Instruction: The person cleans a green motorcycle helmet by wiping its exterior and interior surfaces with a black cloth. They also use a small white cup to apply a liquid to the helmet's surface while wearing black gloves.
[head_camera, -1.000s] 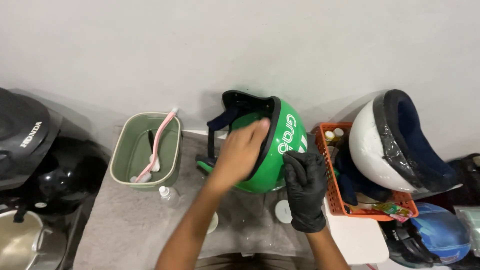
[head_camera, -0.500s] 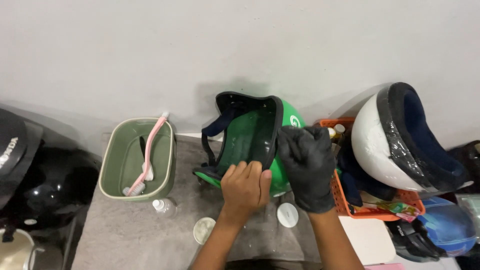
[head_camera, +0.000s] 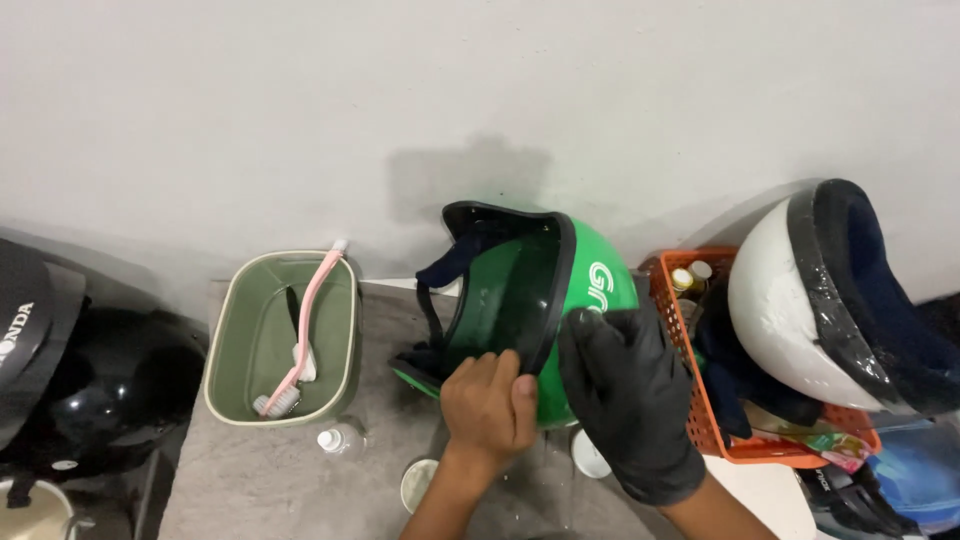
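Left hand (head_camera: 487, 408) fingers pinch visor (head_camera: 505, 290) edge | gloved right hand (head_camera: 628, 395) cups helmet (head_camera: 590, 300)

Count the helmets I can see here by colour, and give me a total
Green helmet, held by the bare left hand and the black-gloved right hand: 1
White helmet: 1
Black helmets: at least 1; the dark shapes at far left are too cropped to separate
Total: at least 3

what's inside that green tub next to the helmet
Inside the green tub lies a pink long-handled brush, its head at the near end and its handle leaning on the far rim. Nothing else shows; the bottom under the brush is hidden.
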